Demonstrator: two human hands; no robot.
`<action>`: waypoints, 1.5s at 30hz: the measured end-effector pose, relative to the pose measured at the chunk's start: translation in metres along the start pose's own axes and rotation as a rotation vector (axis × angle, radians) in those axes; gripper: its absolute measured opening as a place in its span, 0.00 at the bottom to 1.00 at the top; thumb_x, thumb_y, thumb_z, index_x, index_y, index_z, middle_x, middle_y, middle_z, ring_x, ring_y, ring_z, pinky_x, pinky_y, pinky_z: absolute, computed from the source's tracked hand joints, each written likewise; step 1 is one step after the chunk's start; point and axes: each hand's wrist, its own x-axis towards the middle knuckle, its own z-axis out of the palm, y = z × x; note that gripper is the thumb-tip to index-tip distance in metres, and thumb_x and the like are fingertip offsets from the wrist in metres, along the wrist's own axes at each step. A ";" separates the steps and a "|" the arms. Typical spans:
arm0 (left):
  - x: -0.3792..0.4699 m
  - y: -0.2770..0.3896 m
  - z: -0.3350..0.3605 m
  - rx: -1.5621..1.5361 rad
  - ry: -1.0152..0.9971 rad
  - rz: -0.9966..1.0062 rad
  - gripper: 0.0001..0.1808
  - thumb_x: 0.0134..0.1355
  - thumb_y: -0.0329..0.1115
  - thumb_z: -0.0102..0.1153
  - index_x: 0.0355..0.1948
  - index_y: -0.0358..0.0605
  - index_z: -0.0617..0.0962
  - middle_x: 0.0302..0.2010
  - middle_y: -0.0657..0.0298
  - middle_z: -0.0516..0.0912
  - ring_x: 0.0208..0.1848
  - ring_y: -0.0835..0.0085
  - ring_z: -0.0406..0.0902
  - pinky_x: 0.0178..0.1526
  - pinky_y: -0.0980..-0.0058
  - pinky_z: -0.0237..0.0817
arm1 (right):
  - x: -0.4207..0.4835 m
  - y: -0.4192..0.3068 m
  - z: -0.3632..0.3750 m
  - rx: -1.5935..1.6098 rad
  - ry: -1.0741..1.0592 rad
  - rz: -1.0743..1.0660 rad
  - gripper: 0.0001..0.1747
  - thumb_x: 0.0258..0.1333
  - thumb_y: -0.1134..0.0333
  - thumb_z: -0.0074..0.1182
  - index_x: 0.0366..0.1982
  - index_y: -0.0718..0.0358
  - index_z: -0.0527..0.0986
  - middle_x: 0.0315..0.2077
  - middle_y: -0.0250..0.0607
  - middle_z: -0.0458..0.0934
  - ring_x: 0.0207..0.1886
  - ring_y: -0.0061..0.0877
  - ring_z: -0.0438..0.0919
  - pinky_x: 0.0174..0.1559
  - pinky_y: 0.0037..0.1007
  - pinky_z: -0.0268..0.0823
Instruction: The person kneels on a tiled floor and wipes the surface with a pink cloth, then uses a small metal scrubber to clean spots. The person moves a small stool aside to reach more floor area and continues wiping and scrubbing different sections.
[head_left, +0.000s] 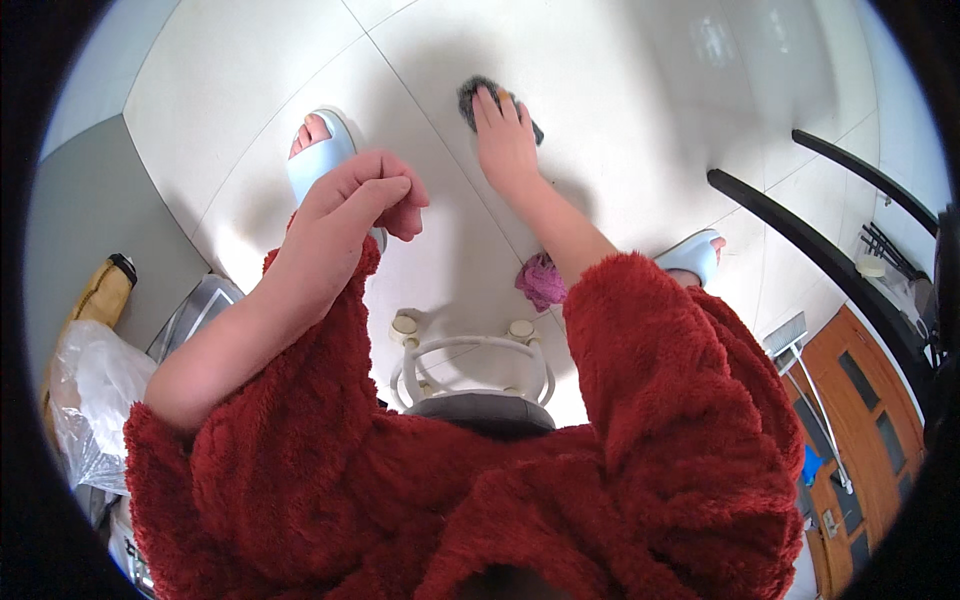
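My right hand (506, 142) presses down with spread fingers on a dark grey cloth (474, 94) lying on the pale tiled floor (420, 60). A small orange-yellow patch shows between the fingers at the cloth. My left hand (360, 191) is loosely curled over my left knee, with nothing seen in it. Beside my right forearm, a crumpled pink-purple cloth (541, 283) rests on the floor, partly hidden by the arm. I sit on a low stool with a dark padded seat (480, 412), a white tubular frame and casters (403, 326).
My light blue slippers stand on the left (319, 169) and right (691, 256). Black curved legs (780, 217) reach in from the right, near a white broom (786, 337) and a wooden door (862, 397). A clear plastic bag (97, 397) and a grey panel (105, 195) are left.
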 end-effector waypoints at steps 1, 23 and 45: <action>0.000 -0.001 0.000 -0.006 -0.001 -0.002 0.11 0.68 0.37 0.46 0.35 0.45 0.78 0.27 0.71 0.78 0.34 0.85 0.74 0.32 0.84 0.60 | 0.000 0.000 0.000 0.011 -0.110 0.022 0.29 0.56 0.74 0.46 0.62 0.65 0.67 0.66 0.39 0.62 0.68 0.38 0.60 0.67 0.45 0.54; 0.002 0.000 0.000 0.004 0.026 0.040 0.12 0.68 0.37 0.45 0.35 0.44 0.78 0.28 0.69 0.78 0.35 0.82 0.74 0.40 0.81 0.64 | 0.019 -0.039 0.031 0.145 0.047 -0.093 0.31 0.56 0.73 0.45 0.63 0.65 0.65 0.67 0.39 0.60 0.71 0.40 0.56 0.68 0.44 0.52; 0.005 -0.001 0.000 -0.047 0.038 0.007 0.11 0.68 0.35 0.45 0.35 0.41 0.76 0.30 0.66 0.76 0.34 0.78 0.72 0.44 0.79 0.64 | -0.279 -0.010 0.027 0.330 0.093 0.521 0.44 0.52 0.60 0.63 0.66 0.67 0.58 0.66 0.53 0.54 0.69 0.52 0.53 0.70 0.46 0.49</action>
